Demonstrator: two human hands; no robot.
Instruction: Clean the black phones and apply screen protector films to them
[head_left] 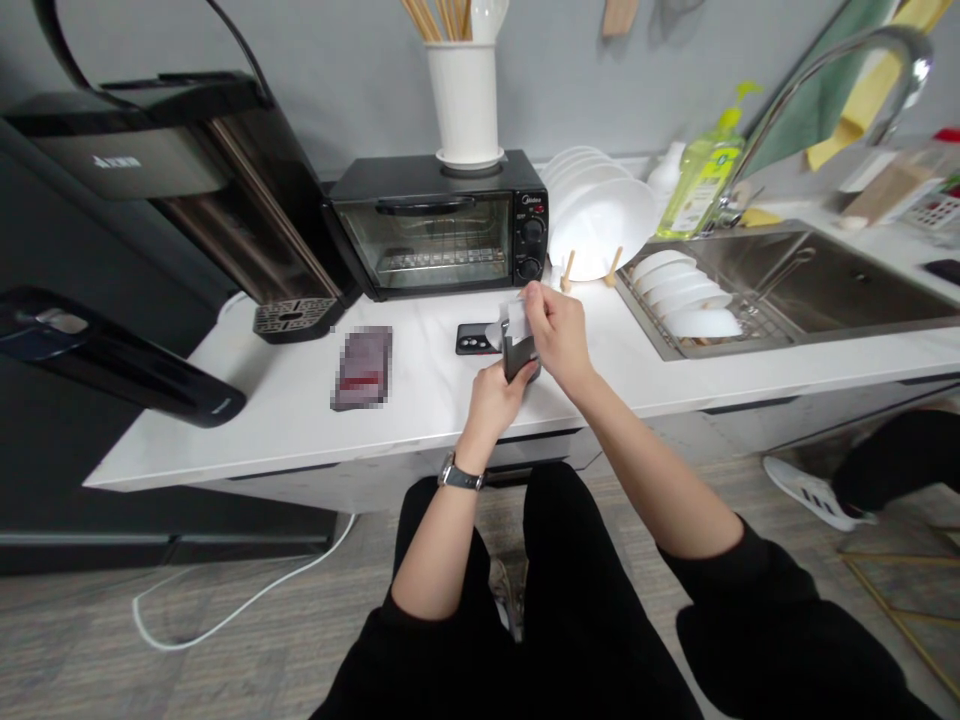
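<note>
Grey item (pixel 517 362) held up between two bare hands over a white worktop (pixel 300 435)

Seen from the wearer's head, both forearms reach forward from black sleeves. The left hand (pixel 495 397), with a dark-strapped watch (pixel 460 474) at its wrist, comes up almost straight from below. The right arm slants in from the lower right, its elbow bent and its hand (pixel 561 325) higher and farther forward than the left.

The left fingers close round the lower part of the grey item, which stands tilted in their grip. The right fingers are drawn narrow, pinching a pale thin piece (pixel 514 320) at the item's upper end; its exact shape is hard to tell. Just behind and to the left, a flat black object with round lens-like circles (pixel 472 340) lies on the worktop, partly covered by the pale piece.

The worktop's front edge passes beneath the forearms, near the left wrist. White surface stretches leftward to a pixelated purplish item (pixel 365 365) and rightward to the rim of a steel sink (pixel 660 345). Beyond the hands, a strip of worktop runs back to a black toaster oven (pixel 442 225) and white plates (pixel 596 225) standing on edge.
</note>
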